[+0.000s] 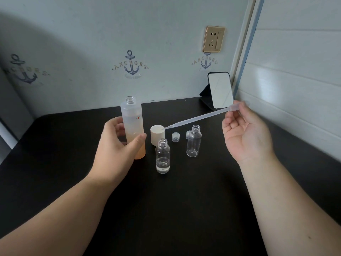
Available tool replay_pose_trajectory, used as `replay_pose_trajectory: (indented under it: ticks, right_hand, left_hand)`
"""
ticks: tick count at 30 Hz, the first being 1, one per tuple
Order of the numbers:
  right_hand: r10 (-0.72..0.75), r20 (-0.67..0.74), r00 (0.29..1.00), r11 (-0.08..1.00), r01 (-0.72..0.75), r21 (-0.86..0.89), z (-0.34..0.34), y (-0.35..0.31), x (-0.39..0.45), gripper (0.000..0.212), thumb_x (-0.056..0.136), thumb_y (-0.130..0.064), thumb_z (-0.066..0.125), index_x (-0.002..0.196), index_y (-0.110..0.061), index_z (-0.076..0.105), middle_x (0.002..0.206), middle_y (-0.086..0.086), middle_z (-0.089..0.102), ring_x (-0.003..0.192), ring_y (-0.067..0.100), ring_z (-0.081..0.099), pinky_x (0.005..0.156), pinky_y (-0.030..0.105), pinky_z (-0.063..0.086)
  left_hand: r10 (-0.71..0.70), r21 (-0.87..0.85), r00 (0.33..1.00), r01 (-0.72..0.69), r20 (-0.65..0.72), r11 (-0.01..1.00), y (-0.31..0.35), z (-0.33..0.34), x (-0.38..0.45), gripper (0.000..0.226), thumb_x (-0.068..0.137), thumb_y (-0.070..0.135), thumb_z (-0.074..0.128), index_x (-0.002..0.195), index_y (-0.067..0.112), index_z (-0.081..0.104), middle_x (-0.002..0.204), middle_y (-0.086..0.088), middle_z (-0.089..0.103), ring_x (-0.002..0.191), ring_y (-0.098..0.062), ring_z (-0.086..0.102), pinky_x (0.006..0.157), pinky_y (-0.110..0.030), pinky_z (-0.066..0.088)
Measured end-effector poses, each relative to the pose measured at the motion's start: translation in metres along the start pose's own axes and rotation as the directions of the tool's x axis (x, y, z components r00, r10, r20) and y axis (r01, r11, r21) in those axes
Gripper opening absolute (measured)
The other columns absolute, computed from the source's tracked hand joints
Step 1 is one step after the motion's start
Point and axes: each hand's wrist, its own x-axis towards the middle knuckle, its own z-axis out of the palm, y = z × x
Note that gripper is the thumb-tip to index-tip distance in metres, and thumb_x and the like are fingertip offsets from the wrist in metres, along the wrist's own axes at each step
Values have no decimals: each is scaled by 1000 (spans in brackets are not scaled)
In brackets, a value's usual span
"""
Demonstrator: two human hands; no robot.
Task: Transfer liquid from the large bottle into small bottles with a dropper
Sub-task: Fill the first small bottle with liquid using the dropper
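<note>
Right hand (245, 130) pinches the dropper (199, 117) at its bulb end; left hand (118, 143) wraps the large bottle (133, 124).

From my seat the dropper looks feather-light, soft plastic, best gripped just below the bulb so it doesn't squeeze early. Its tip hangs over the cream cap (157, 134). Standing open on the bench (175, 209), the bottle seems slick and low on liquid; the small bottles (163, 156) beside it look easily tipped.
</note>
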Motion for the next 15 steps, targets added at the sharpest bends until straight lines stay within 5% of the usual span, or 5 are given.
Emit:
replay_pose_trajectory:
  ticks: [2, 7, 12, 15]
  right_hand:
    - [1, 1, 1000, 1000, -1, -2, -1, 0, 1, 9, 94, -14, 68, 91, -5, 71, 80, 3, 72, 68, 13, 68, 63, 22, 54]
    - [16, 11, 1000, 1000, -16, 10, 1, 0, 0, 12, 93, -13, 69, 99, -4, 72, 82, 4, 73, 71, 14, 69, 66, 23, 55]
    - [5, 32, 999, 999, -7, 46, 3, -1, -2, 10, 93, -14, 69, 96, -4, 70, 84, 3, 74, 75, 13, 71, 68, 22, 55]
    - [-6, 51, 999, 997, 3, 73, 3, -1, -2, 15, 89, -16, 72, 98, -4, 69, 87, 3, 75, 78, 13, 71, 71, 22, 55]
  left_hand:
    - [-17, 43, 998, 15, 54, 999, -3, 3, 3, 65, 84, 47, 76, 138, 41, 39, 106, 34, 51, 94, 20, 55, 73, -11, 42]
    - [-3, 135, 999, -3, 42, 991, -5, 5, 4, 59, 88, 50, 70, 138, 33, 45, 95, 35, 50, 85, 13, 53, 68, -12, 38]
    - [51, 105, 996, -59, 78, 993, 6, 1, -1, 40, 88, 45, 72, 105, 68, 45, 97, 45, 57, 89, 22, 56, 61, -8, 43]
    - [82, 110, 992, -92, 91, 990, 11, 0, -5, 47, 87, 41, 73, 100, 76, 44, 105, 45, 56, 96, 20, 54, 75, -21, 50]
